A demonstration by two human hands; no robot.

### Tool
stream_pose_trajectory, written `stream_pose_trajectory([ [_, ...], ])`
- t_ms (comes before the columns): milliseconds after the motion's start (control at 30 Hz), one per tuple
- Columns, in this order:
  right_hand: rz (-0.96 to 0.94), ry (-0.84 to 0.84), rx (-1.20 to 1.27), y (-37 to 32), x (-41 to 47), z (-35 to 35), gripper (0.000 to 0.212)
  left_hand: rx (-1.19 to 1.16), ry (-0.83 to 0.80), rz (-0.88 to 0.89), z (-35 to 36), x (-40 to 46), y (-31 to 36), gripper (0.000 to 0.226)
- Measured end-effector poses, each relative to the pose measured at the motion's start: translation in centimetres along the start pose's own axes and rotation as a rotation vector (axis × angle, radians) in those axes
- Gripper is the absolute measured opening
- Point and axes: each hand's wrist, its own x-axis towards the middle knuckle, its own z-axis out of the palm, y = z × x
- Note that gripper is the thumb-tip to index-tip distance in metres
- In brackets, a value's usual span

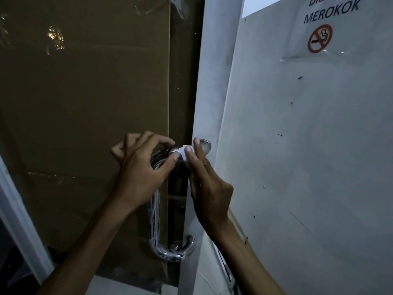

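Left hand [142, 169] and right hand [204, 177] both pinch a white paper scrap [184, 151] at the chrome door handle's [157, 209] top end.

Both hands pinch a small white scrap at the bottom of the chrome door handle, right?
No: in the head view, the left hand and right hand pinch the small white scrap at the top of the chrome door handle.
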Motion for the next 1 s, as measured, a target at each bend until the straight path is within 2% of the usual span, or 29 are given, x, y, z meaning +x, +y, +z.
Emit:
stream_pose_trajectory([
  [133, 0.123, 0.026, -0.018, 0.6, 0.6, -0.6, 0.044, -0.051, -0.027, -0.015, 0.0, 0.4, -0.1, 0.021],
  [333, -0.030, -0.121, -0.082, 0.2, 1.5, -0.7, 0.043, -0.111, -0.067, -0.038, 0.0, 0.5, -0.5, 0.022],
  [433, 0.002, -0.104, -0.137, 1.0, 2.0, -1.3, 0.042, -0.157, -0.084, -0.064, -0.2, 0.3, -1.0, 0.028],
  [533, -0.014, -0.123, -0.095, -0.2, 2.6, -1.0, 0.040, -0.222, -0.101, -0.072, 0.3, 0.3, -1.2, 0.024],
  [633, -0.103, -0.197, -0.142, -1.6, 2.7, -0.6, 0.046, -0.245, -0.080, -0.128, 0.5, 0.0, -1.4, 0.042],
  [733, -0.061, -0.178, -0.193, -0.2, 2.7, -1.5, 0.046, -0.251, -0.067, -0.130, 0.3, 0.1, -1.6, 0.051],
  [833, 0.009, -0.132, -0.212, 0.8, 2.7, -1.9, 0.039, -0.251, -0.041, -0.122, 0.5, 0.0, -1.3, 0.050],
  [1000, -0.099, -0.219, -0.176, -0.3, 2.4, -1.1, 0.049, -0.224, -0.066, -0.157, 1.0, -0.3, -1.4, 0.046],
])
